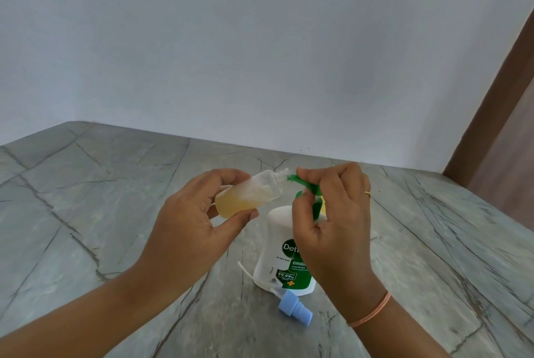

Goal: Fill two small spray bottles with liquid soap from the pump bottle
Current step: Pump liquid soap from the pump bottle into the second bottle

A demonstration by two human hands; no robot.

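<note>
The step in hand is pumping soap into the first bottle (248,196). The left hand (196,222) holds it above the table (86,184), left of the pump bottle (277,256). Its grip is clamped round the bottle's lower body, thumb on the near side and fingers on the far side. The bottle is tilted, with its open mouth up and to the right, touching or just beside the green spout (292,178). Yellowish soap fills roughly its lower half.

The right hand (332,213) has its grip closed over the pump head (307,188), fingers curled on top.

To do this well, the person should seat the spout tip inside the narrow mouth before each press, since the opening looks barely wider than the tip. Short, slow strokes would suit a thick liquid and let air escape. The tilt probably needs easing upright as the level rises, or soap may run out at the neck. Room should be left for the dip tube. The pump bottle stands unheld except from above, so the press should go straight down.

The blue cap (294,308) lies on the table just near of the pump bottle. The second bottle is not clearly in view.
</note>
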